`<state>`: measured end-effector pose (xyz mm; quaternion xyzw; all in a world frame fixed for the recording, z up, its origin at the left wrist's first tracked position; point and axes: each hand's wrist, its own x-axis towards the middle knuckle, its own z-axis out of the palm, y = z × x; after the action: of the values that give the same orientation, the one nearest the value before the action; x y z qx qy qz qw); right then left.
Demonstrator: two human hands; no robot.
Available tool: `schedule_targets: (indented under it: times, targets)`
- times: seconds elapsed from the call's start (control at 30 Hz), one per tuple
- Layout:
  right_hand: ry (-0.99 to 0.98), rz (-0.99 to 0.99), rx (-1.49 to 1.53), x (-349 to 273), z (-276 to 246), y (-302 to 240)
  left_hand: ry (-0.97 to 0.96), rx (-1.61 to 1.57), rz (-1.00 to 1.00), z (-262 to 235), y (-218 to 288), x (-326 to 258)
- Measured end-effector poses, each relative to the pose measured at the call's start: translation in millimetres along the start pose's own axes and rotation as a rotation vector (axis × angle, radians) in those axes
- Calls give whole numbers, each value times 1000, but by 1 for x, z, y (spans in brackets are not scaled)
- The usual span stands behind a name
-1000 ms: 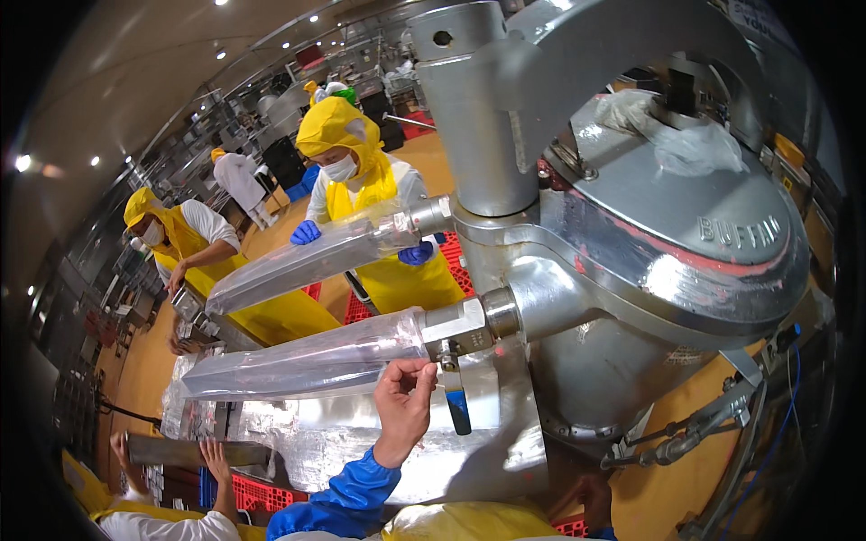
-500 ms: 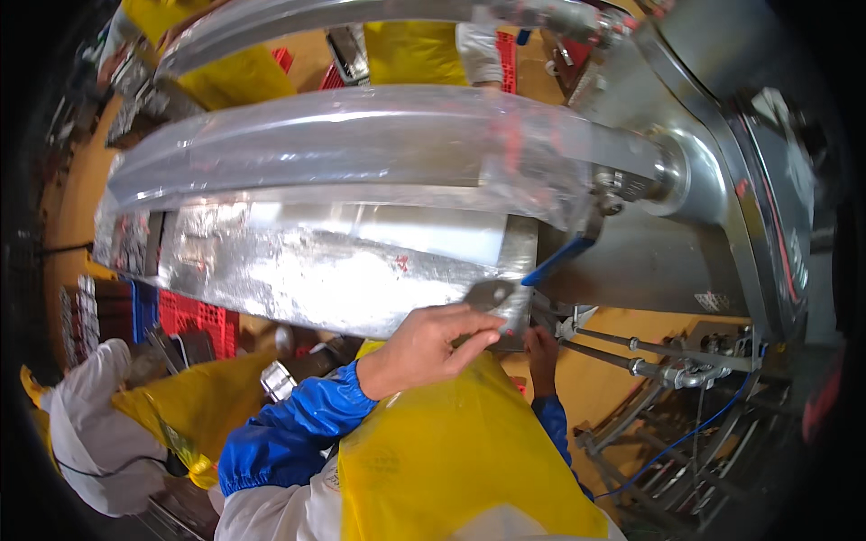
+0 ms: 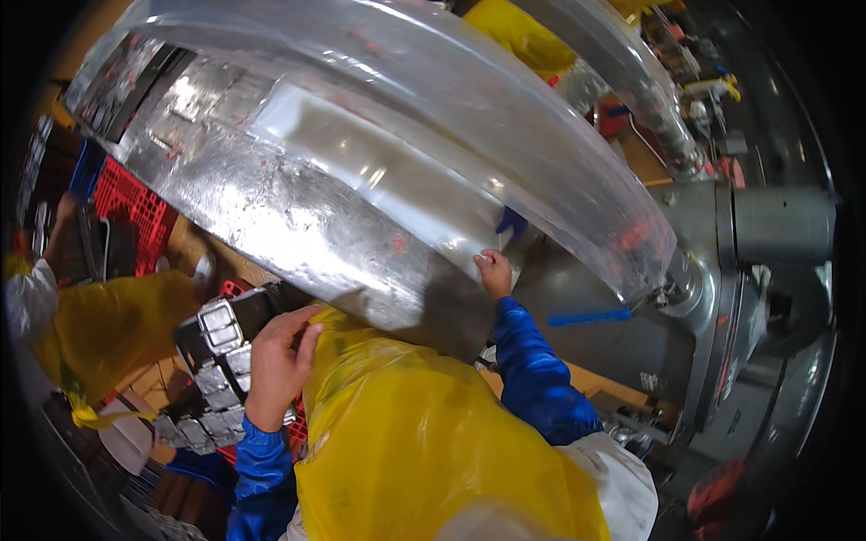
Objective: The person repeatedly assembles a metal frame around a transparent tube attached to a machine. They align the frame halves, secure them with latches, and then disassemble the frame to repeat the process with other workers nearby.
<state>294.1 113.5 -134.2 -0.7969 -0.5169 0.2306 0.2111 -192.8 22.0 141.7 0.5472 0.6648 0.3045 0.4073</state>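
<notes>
White and glossy: found sheet (image 3: 368,176) lying on metal counter (image 3: 253,225). Judged light, limp, slippery — best taken by corners. Observed right hand (image 3: 493,274) at counter's right end, fingers narrowed near sheet; unable to confirm grip. Found left hand (image 3: 280,362) off counter's near edge, fingers parted, apparently empty. Noted clear bag (image 3: 505,122) overhanging counter's far side — favour near-side movement.

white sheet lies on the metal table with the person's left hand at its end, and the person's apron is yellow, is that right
Not quite: the head view shows the right hand at the end of the white sheet; the left hand is apart from it. The sheet does lie on the metal table, and the apron is yellow.
</notes>
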Motion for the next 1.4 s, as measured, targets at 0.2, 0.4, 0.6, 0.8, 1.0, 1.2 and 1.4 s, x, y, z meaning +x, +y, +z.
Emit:
schedule_targets:
  times: [0.2, 0.4, 0.6, 0.8, 1.0, 1.2, 1.4]
  targets:
    - [143, -82, -77, -3, 17, 4, 230, -3, -94, 11, -19, -50]
    - [151, -104, -82, -25, 19, 10, 195, -129, -183, 43, -19, -82]
    - [311, -166, 36, -25, 22, 18, 88, -33, -101, 48, 9, -65]
    - [368, -142, -63, -16, 23, 32, -4, 148, -25, 34, 48, -35]
    - [386, -101, 39, -17, 27, 34, -145, 200, 56, 57, 61, -19]
    - [358, -206, -22, -33, -10, 6, -438, 150, 57, 89, 64, -4]
    - [175, 51, 378, -52, -3, -38, -737, -56, -197, 155, 17, 53]
